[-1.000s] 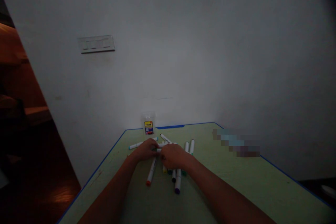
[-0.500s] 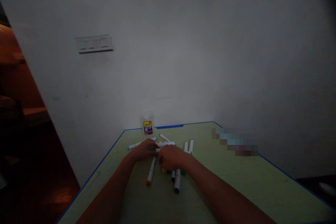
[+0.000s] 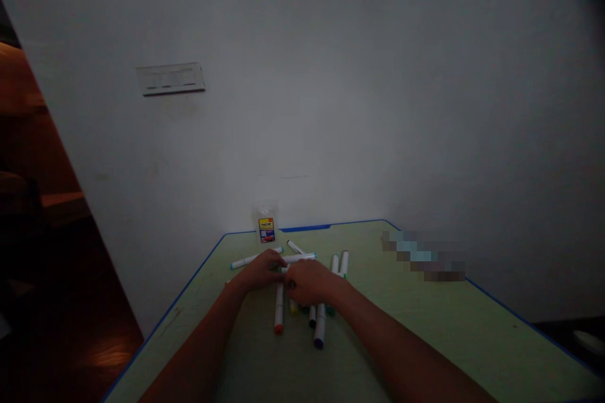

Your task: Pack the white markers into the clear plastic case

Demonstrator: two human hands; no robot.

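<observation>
Several white marker pens with coloured caps lie scattered on a green table (image 3: 425,327) with a blue rim. My left hand (image 3: 259,269) and my right hand (image 3: 308,282) rest knuckles up on the pile, fingertips meeting over the upper end of an orange-tipped marker (image 3: 279,314). Both hands are curled; what the fingers pinch is hidden. A purple-tipped marker (image 3: 320,329) and a dark-tipped one (image 3: 312,317) stick out below my right hand. A blue-tipped marker (image 3: 246,260) lies left of my left hand.
A clear plastic marker case (image 3: 266,224) with a yellow label stands at the table's far edge against the white wall. Two more markers (image 3: 340,262) lie right of my hands. A blurred patch sits at the right. A dark wooden floor lies left of the table.
The orange-tipped marker has swung from slanting left to nearly straight, parallel with the others. Both hands stay in place on the pile.
</observation>
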